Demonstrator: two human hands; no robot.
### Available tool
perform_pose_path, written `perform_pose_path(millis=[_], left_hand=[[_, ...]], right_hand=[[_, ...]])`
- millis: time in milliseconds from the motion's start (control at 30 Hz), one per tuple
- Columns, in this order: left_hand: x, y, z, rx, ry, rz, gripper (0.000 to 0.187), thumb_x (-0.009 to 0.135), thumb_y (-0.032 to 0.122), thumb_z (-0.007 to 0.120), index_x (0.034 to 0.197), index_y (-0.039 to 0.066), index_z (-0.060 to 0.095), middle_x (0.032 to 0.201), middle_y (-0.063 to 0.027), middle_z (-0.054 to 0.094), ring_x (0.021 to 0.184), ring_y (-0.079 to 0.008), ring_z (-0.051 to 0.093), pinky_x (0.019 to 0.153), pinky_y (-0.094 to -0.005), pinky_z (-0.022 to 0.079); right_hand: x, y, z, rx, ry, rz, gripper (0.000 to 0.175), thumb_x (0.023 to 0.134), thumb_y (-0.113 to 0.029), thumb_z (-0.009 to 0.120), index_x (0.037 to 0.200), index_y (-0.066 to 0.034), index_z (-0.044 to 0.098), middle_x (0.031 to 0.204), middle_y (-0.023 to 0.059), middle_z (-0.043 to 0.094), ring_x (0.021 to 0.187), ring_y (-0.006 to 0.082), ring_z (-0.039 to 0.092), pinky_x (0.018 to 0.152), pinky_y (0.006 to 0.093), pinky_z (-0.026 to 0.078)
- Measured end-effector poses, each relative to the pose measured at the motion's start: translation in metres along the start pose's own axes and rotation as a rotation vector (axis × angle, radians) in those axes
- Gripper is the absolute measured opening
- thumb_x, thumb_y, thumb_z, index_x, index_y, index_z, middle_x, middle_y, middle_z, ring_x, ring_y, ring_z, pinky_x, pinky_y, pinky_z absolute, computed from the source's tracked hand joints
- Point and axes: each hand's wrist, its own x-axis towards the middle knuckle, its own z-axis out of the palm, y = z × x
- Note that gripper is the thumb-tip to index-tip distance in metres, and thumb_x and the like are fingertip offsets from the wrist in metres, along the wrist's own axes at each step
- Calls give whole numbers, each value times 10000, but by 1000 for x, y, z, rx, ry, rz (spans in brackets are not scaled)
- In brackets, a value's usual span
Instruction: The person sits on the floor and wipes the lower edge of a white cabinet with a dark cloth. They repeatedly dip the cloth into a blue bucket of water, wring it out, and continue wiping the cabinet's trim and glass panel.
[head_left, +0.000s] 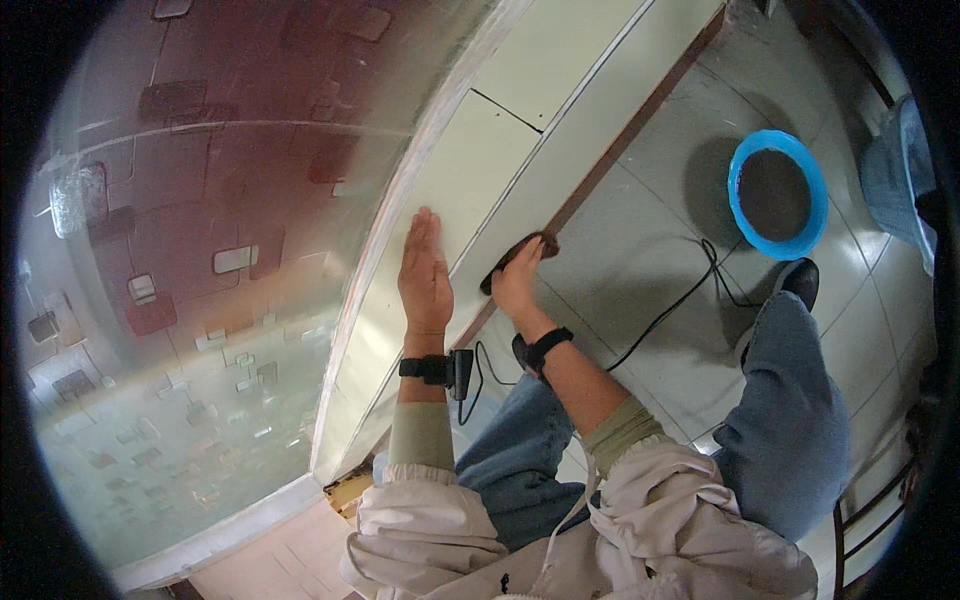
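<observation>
My left hand (426, 277) lies flat on a cream panelled ledge (487, 157), fingers together and pointing away from me, with nothing held. Lower and to the right, my right hand (517, 283) grips a dark brown cloth or sponge (544, 244), pressed against the outer face of the ledge close to its brown lower edge (585, 187). The palm hides part of it, so its exact kind is unclear. Each wrist wears a black strap, and a dark device (460, 375) sits on the left one.
A blue basin (816, 161) of murky dark water stands on the tiled floor (630, 217). Beyond it is a blue plastic basket (889, 176). A black cable (667, 311) crosses the floor near my shoe (801, 283). Patterned glass (225, 187) rises along the left.
</observation>
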Motion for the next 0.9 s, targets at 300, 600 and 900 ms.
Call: perform_pose_path(millis=[300,600,900], left_hand=[[1,0,-3,-53,-11,-21,438,933,105,373,1351,30,481,1421,-155,445,1334,-320,396,1110,-388,294],[4,-2,-6,-121,4,-8,420,952,141,371,1335,27,500,1411,-159,458,1330,-321,405,1105,-390,296],[4,2,-7,-107,-5,-7,422,936,108,380,1330,19,503,1407,-170,459,1332,-320,403,1108,-387,295]], right_hand=[[-54,-44,-13,152,-30,-153,858,859,-7,580,1481,14,-9,1516,300,-14,1399,462,87,1142,445,150],[-58,-99,-47,177,142,-437,672,780,53,616,1408,-48,401,1429,234,320,1298,385,354,1079,403,299],[-103,-44,-2,416,-173,-170,681,764,36,628,1397,-139,448,1395,220,348,1233,406,381,1070,435,323]])
